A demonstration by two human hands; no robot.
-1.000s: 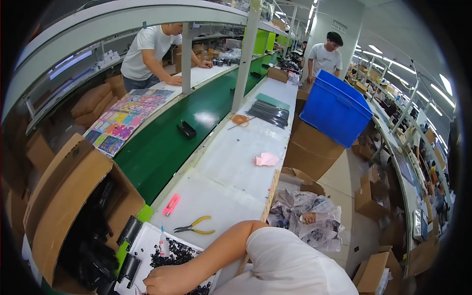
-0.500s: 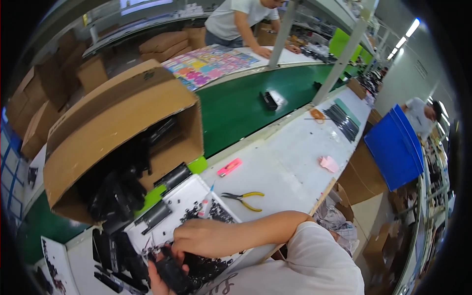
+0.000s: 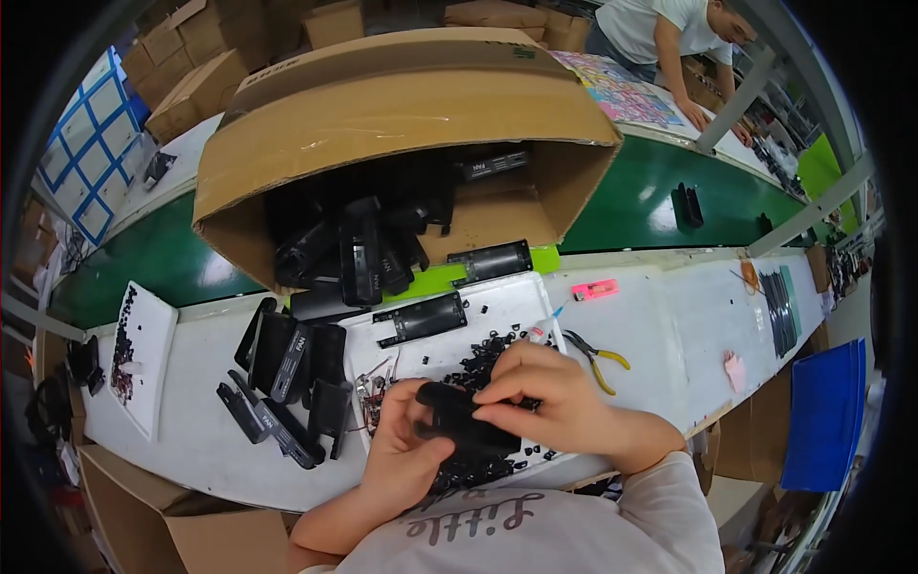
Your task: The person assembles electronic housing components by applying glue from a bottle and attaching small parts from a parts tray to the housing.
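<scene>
Over a white tray [image 3: 516,295] I hold a black plastic housing [image 3: 459,421]. My left hand [image 3: 402,450] is closed round its left end, thumb along the near side. At its right edge, my right hand [image 3: 550,397] is pinched, thumb and index finger together; anything tiny between the fingertips is hidden. Small black plastic pieces [image 3: 483,359] lie heaped in the tray under and around my hands. Thin wired parts [image 3: 373,392] lie beside my left hand. Farther back in the tray rests another black housing [image 3: 421,320].
A large open carton [image 3: 411,115] of black housings stands beyond the tray. More housings [image 3: 292,364] pile up at left, near a second white tray [image 3: 143,354]. Yellow-handled pliers [image 3: 602,362] and a pink cutter [image 3: 595,289] lie right. Another person [image 3: 669,48] works across the green belt [image 3: 641,210].
The view has swung left, bringing the carton and left-hand pile toward the middle. The housing shows more plainly between my hands, and my right hand is now at its right edge.
</scene>
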